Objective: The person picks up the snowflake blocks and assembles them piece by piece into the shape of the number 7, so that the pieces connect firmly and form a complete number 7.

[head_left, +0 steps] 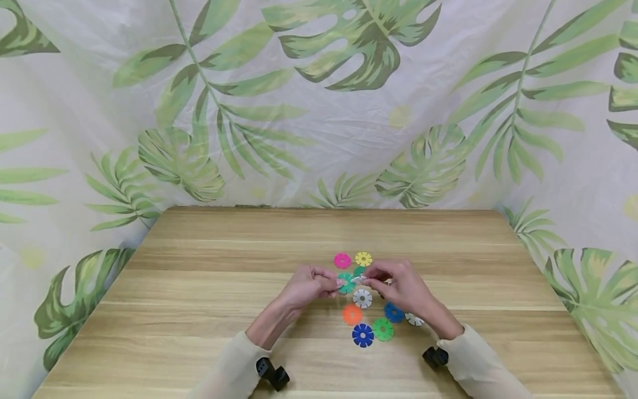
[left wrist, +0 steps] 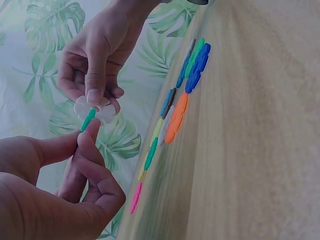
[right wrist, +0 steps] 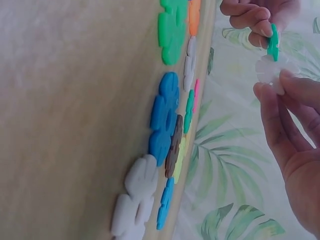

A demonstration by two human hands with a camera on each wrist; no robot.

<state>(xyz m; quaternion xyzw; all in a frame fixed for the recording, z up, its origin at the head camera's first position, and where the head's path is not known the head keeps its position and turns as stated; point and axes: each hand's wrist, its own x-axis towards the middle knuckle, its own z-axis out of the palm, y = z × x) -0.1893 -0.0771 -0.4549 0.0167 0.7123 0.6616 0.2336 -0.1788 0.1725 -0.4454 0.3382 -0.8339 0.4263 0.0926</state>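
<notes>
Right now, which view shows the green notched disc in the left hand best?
Head: the green notched disc turns its flat face to that camera, so its rounded outline shows, though the left hand covers part of the rim. Both wrist views catch it nearly edge-on, as a narrow green strip.

A pale cloth [head_left: 329, 122] printed with green fern and split leaves and a few faint yellow spots hangs behind the light wood-grain counter [head_left: 199, 288] and along both its sides. Flat on the counter lie a pink disc [head_left: 336, 261] and a yellow disc [head_left: 369, 260] side by side toward the back, with an orange disc [head_left: 346, 316], a dark blue disc [head_left: 356, 336] and a bright green disc [head_left: 389, 331] nearer the front. The right wrist view also shows a brown disc [right wrist: 172, 155] near a light blue one [right wrist: 165, 202].
</notes>
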